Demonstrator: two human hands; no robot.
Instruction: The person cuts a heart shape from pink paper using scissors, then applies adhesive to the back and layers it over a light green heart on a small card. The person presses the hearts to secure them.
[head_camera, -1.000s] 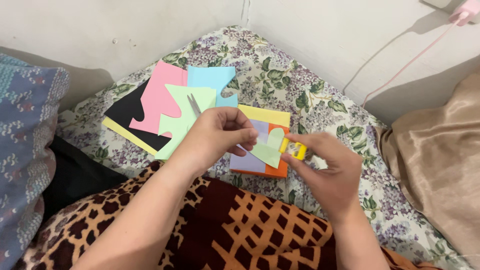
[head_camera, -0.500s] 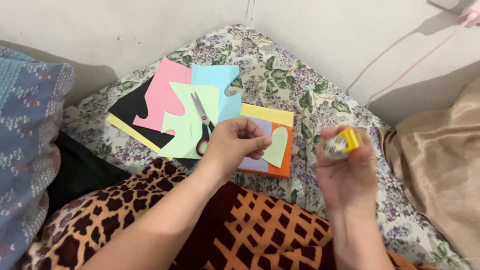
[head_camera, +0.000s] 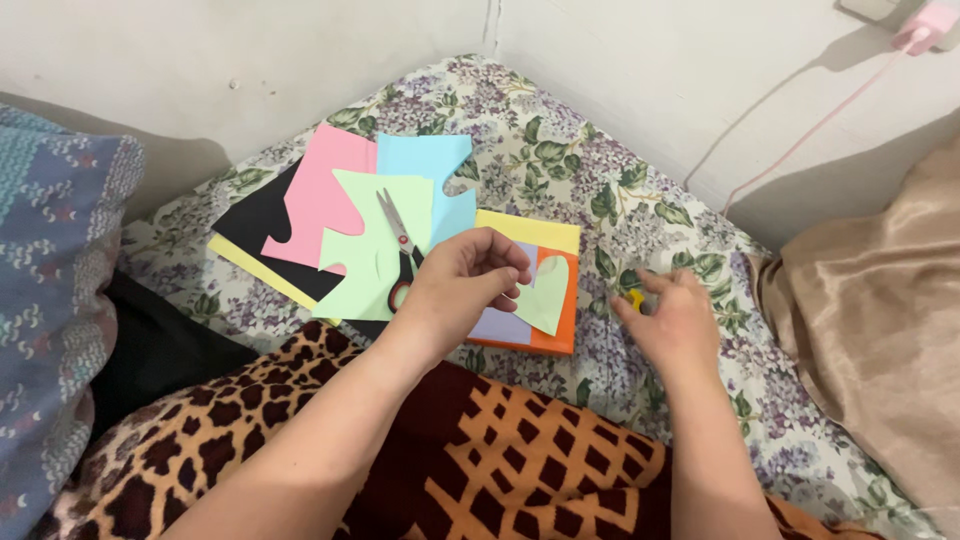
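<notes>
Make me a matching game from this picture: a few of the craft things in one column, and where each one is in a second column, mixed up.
Things:
1. scissors
2. green cutout
3. yellow item
4. black sheet

Places:
A. under the right hand's fingertips, on the floral bedsheet
B. at the bottom of the paper pile, under the pink sheet
C. lying on the big light green sheet
D. pinched in the left hand, over the orange pad

Pairs: 1-C, 2-D, 3-A, 4-B
</notes>
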